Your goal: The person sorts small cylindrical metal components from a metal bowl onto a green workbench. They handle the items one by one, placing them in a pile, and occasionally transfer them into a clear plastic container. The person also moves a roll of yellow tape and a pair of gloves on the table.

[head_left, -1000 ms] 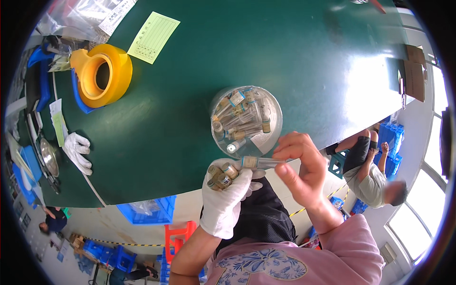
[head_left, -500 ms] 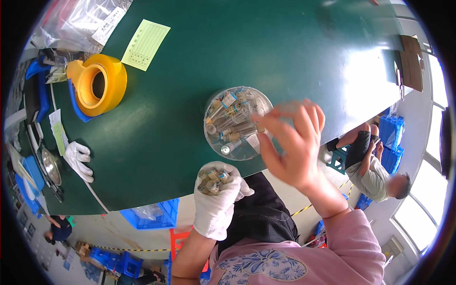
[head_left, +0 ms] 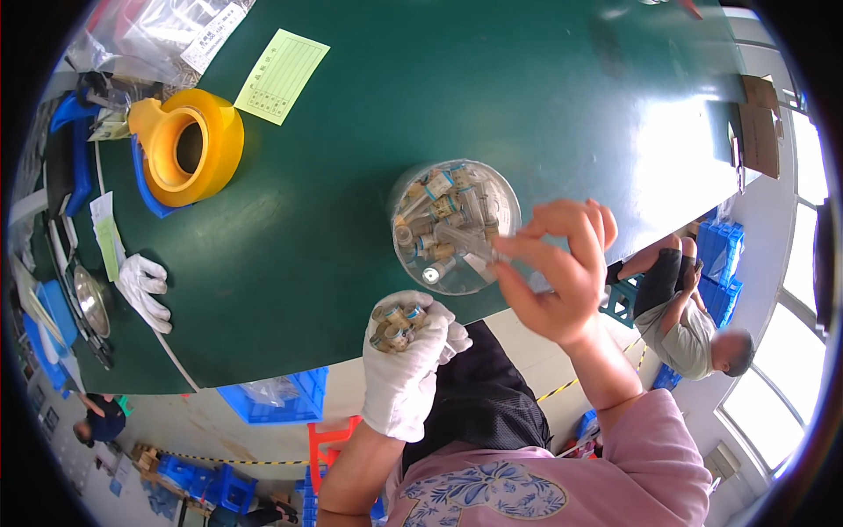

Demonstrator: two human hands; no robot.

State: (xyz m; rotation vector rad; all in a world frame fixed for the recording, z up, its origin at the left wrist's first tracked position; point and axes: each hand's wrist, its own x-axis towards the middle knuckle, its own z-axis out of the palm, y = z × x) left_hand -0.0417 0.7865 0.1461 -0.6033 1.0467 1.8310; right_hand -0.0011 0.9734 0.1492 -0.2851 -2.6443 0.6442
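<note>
A white glove covers my left hand, which is closed round a bunch of small capped glass vials; their labelled ends face up. My bare right hand hovers at the right side of a round clear tub. Its thumb and forefinger pinch one end of a clear glass vial, which lies slantwise over the tub's contents. Several labelled vials with blue-edged labels lie jumbled inside the tub. The tub stands near the front edge of the green table, just beyond my left hand.
A yellow tape roll on its dispenser and a light green card lie left of the tub. An empty white glove and a metal bowl are farther left. Under the table edge is a blue crate. A person sits at right.
My right hand has come down slightly, and its finger and thumb have closed on a vial at the tub. The tub and table things appear shifted a little as the view moved.
</note>
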